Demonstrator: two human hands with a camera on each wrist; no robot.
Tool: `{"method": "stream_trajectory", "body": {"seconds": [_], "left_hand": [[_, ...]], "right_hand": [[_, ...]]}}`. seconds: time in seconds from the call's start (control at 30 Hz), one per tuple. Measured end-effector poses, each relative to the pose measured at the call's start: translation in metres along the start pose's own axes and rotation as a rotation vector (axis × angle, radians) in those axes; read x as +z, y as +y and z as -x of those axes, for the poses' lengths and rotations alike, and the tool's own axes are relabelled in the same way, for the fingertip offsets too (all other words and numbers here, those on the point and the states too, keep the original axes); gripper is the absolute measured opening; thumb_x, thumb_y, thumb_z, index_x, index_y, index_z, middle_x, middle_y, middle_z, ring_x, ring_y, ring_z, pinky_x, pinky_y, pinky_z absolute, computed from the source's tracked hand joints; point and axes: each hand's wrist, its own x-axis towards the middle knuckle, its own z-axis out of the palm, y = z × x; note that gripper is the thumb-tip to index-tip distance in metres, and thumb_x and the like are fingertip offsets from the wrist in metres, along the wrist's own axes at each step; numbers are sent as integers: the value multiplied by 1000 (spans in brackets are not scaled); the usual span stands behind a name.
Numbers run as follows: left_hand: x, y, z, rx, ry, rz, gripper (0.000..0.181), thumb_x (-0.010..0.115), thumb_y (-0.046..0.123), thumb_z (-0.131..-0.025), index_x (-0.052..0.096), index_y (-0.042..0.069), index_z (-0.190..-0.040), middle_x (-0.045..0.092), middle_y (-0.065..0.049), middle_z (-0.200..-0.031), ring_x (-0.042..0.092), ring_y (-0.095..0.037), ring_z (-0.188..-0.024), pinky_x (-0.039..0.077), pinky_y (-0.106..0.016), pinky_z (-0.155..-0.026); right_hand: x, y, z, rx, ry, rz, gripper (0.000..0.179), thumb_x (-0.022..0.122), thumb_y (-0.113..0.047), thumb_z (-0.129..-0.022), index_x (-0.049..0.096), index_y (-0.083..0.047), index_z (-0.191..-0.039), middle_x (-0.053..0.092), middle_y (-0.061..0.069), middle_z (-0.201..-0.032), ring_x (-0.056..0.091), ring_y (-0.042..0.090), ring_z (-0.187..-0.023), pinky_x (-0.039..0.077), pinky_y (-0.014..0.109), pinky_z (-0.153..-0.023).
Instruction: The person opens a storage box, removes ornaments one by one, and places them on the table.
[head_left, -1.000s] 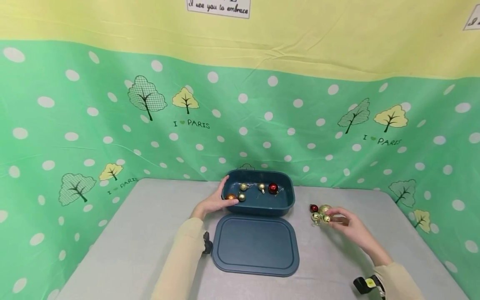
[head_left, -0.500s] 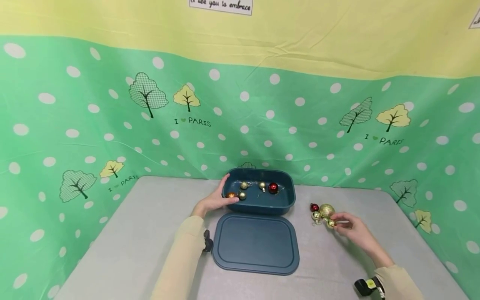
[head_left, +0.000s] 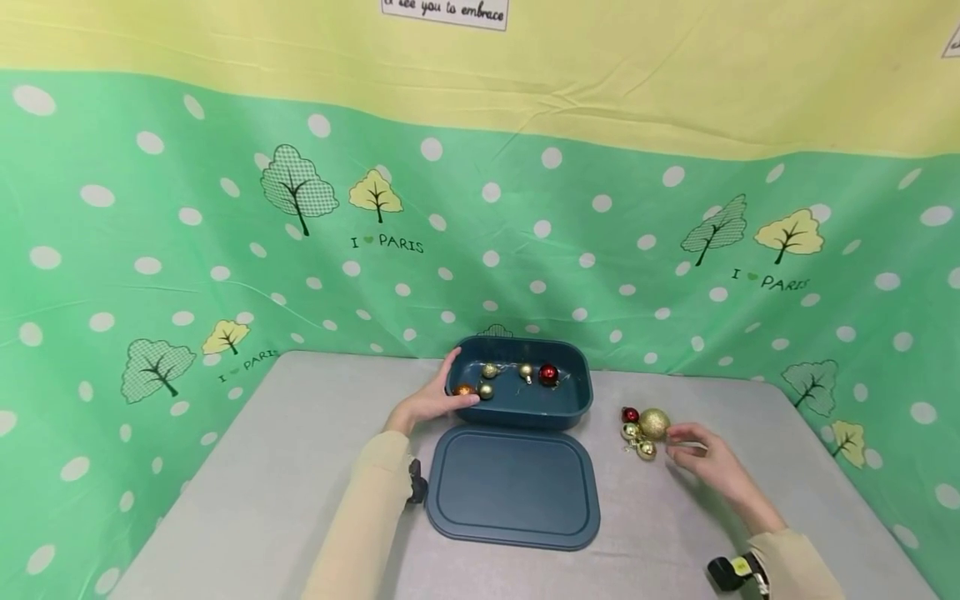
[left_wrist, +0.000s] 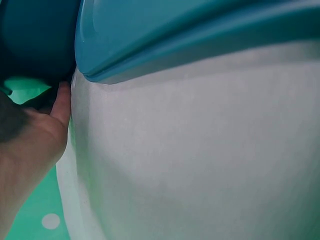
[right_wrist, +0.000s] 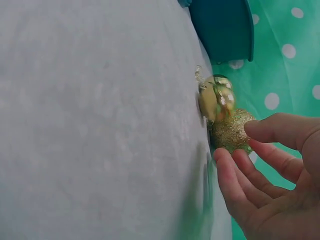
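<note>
In the head view my left hand (head_left: pixel 429 402) holds the left end of a dark blue box (head_left: pixel 540 417), its thumb lying across the front-left rim. Inside the box are several small gold Christmas baubles (head_left: pixel 490 370), a red bauble (head_left: pixel 549 374) and an orange one (head_left: pixel 464 391). My right hand (head_left: pixel 708 462) is beside a cluster on the table, fingers parted and nothing between them. That cluster has a large glittery gold bauble (head_left: pixel 655 423), a dark red bauble (head_left: pixel 630 415) and two small shiny gold baubles (head_left: pixel 647 450). In the right wrist view the fingertips are close to the glittery bauble (right_wrist: pixel 232 131).
The flat blue lid (head_left: pixel 513 487) lies on the grey table (head_left: pixel 262 475) in front of the box. A green dotted curtain (head_left: pixel 600 250) hangs behind the table, close to the box's back. The cluster sits right of the box.
My right hand, which pinched a small gold bauble earlier, has let go of it. That bauble now rests in front of the glittery one, apart from the fingers. My left hand stays on the box.
</note>
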Motion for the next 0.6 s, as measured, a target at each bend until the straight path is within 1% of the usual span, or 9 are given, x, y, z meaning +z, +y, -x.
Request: {"method": "stream_trajectory", "body": {"seconds": [0.1,0.27,0.4,0.5,0.6], "left_hand": [[0,-1,0,7,-4,16,102,72,25,-87,-3,22,-156,0,-20,-159,16,-42,-141,20,-56,-110],[0,-1,0,6,-11,34,103,73,24,-87,-3,22,-156,-1,-20,-159,16,-42,-141,21,-55,-110],[0,0,0,7,-5,32,102,72,24,-87,-3,22,-156,0,-20,-159,16,-42,-141,21,-56,-110],[0,1,1,7,-3,28,102,73,24,-87,-3,22,-156,-1,-19,-159,16,-42,-141,20,-56,-110],[0,2,1,12,-4,28,103,73,24,-86,-2,21,-156,-1,-20,-159,15,-42,-141,20,-57,-110]], "right_hand": [[-2,-4,2,-9,19,2,38,63,9,-86,50,18,-120,55,34,-111,61,4,-85,53,23,-73],[-5,-16,4,-42,64,54,33,60,7,-88,52,15,-120,56,34,-113,59,3,-88,52,22,-74],[-3,-28,2,-79,88,82,31,62,5,-89,55,13,-118,58,31,-113,59,5,-89,49,19,-75],[2,-37,0,-104,90,71,30,62,5,-89,57,13,-117,59,29,-112,61,11,-89,50,20,-74],[10,-44,-4,-132,91,48,28,63,6,-89,58,13,-115,60,28,-110,62,13,-89,51,20,-73]]}}
